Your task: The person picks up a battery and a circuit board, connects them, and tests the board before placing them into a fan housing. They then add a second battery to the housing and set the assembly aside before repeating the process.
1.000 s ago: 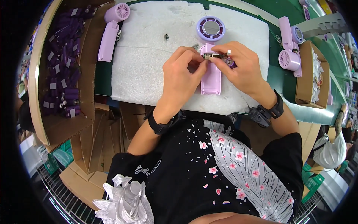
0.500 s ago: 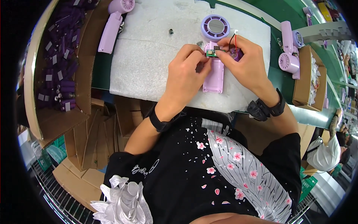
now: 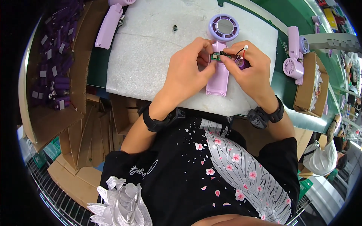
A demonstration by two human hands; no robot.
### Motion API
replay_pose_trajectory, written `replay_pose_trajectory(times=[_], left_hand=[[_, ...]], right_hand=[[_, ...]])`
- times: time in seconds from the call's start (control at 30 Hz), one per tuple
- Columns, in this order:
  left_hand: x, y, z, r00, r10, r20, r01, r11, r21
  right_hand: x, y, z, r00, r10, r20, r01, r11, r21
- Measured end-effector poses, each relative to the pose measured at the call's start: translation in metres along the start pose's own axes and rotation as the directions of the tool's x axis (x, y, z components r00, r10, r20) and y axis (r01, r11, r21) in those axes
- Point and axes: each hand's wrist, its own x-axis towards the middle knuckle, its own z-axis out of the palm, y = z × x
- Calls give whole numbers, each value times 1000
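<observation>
Black fabric lies nearest my head camera: the wearer's shirt [image 3: 173, 165], printed with pink blossoms and grey feather-like strokes, a silver fabric flower [image 3: 124, 203] at lower left. Beyond it both forearms reach forward, a black strap [image 3: 151, 121] around each wrist. I see the two hands close together over one small green circuit board [image 3: 215, 56]. The right hand [image 3: 253, 69] has it pinched near its right end, thumb on top; a purple cylindrical battery [image 3: 241, 63] sits against those fingers, and a white plug [image 3: 246, 48] on red and black wires stands above them. The left hand [image 3: 188, 69] bends thumb and forefinger in at the board's left end; I cannot tell whether they grip board or shell. The board sits over the upper part of a pale purple handle shell [image 3: 217, 84], which lies on a white foam sheet [image 3: 143, 60]. At the shell's far end is a round fan head [image 3: 224, 27] with a mirror-like centre. To my left stands a cardboard carton [image 3: 56, 124] of purple batteries [image 3: 56, 64], with a lilac handheld fan [image 3: 108, 28] beside the foam. To my right, more lilac fans [image 3: 293, 67] lie near a small cardboard box [image 3: 301, 98] of white parts [image 3: 316, 87], on a green tabletop [image 3: 281, 81]. Farther off, a person in a white top [image 3: 320, 159] shows small.
</observation>
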Motion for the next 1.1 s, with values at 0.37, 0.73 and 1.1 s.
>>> replay_pose_trajectory(times=[0.37,0.73,1.1], left_hand=[[5,13,-4,984,-142,108,131,986,102],[8,15,-4,977,-158,142,138,980,143],[7,16,-1,972,-169,160,149,980,129]], right_hand=[[-1,-6,3,999,7,-39,-7,1000,-4],[-3,-4,3,998,1,-61,-3,999,-35],[-3,-4,0,999,24,-37,-25,999,-26]])
